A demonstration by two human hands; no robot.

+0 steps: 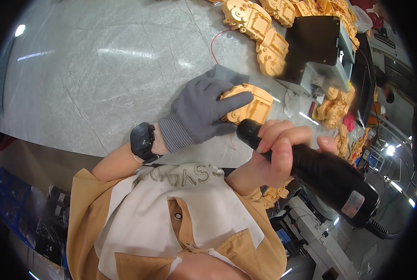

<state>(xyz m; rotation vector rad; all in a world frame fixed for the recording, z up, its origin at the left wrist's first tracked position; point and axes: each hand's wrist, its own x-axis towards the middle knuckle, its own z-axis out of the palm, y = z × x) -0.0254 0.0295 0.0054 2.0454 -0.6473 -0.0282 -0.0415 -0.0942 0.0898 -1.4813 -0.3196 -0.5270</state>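
Tool tip hidden behind yellow casting [248, 105]; gloved left hand [203, 112] clamps casting on tabletop [101, 70]; bare right hand [278, 154] wraps black power tool [320, 177].

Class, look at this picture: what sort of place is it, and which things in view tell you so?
Probably a factory workbench: rows of identical tan castings lie on the table, the gloved left hand steadies one, and the right hand holds a black power tool.

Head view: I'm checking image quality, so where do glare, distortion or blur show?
Head view: ceiling lights glare in streaks on the grey tabletop; the fisheye bends the table's near edge and blackens the corners; the gloved left hand, yellow part and black tool in the right hand look sharp.
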